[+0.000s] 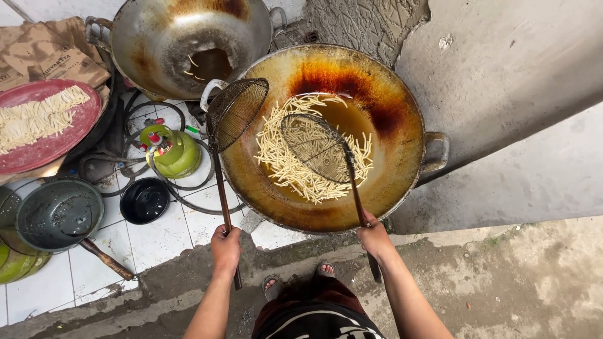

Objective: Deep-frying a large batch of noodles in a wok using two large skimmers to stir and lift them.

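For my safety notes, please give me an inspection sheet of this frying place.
Surface: white tiled floor, rough concrete step.
Job's things: large round oil-stained wok holding pale strips in oil; two wire-mesh skimmers.
Clutter: second steel wok, red tray of strips, green gas cylinder, grey pan.
Hands: left hand holds the raised skimmer; right hand holds the dipped skimmer.
Cables: black hoses.
Surroundings: grey wall.

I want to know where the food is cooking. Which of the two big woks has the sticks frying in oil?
The nearer wok, in front of the person. Pale sticks float in its oil, and the right hand's skimmer dips in. The far wok holds only a few scraps.
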